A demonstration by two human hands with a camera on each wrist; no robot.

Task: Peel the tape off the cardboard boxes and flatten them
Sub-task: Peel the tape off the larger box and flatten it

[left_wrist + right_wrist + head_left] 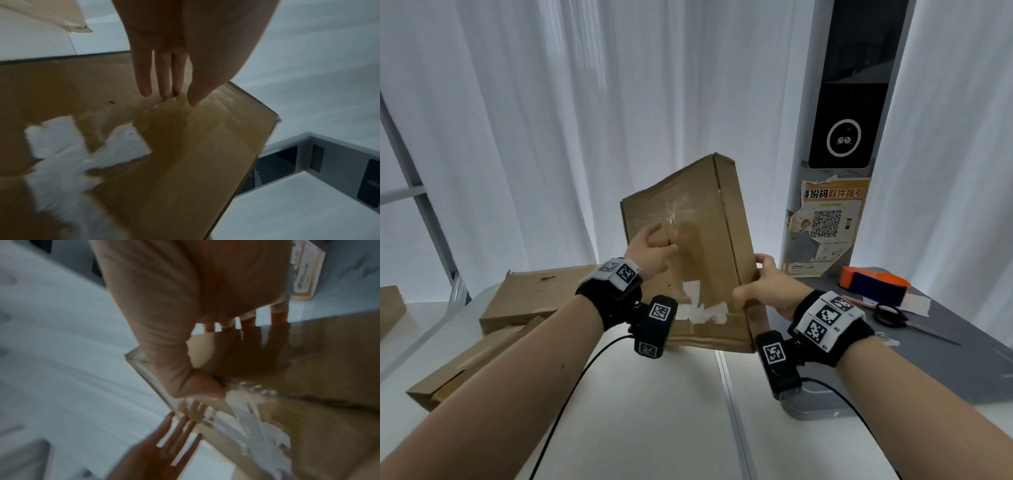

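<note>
Cardboard box (pixel 688 246) held up on edge above the white worktop (pixel 654 411), tilted, broad face toward the wearer, lower edge near or on the surface; contact not clear. Clear tape (pixel 671 219) runs over the upper part of that face; torn white label scraps (pixel 698 308) cling lower down.

Left hand (pixel 654 250) lies on the broad face at the tape's lower end. In the left wrist view the thumb and fingers (pixel 164 78) reach down straight, tips meeting at a lifted, glossy tape edge (pixel 170 100); looks like a pinch, though the head view suggests curled fingers.

Right hand (pixel 767 287) grips the box's right edge low down, thumb on the near face, fingers wrapped round the side and hidden behind the board. Right wrist view is blurred; the thumb (pixel 197 382) presses the face beside the white scraps.

Outward: two more cardboard boxes (pixel 541 294) lie to the left on the worktop, the nearer one partly covered by the left forearm. To the right, a grey surface (pixel 962 359) carries scissors (pixel 893 317) and an orange tape dispenser (pixel 873 282). A grey kiosk column (pixel 835 137) with a QR poster stands behind, top cut off. White curtains (pixel 551 120) at the back.
</note>
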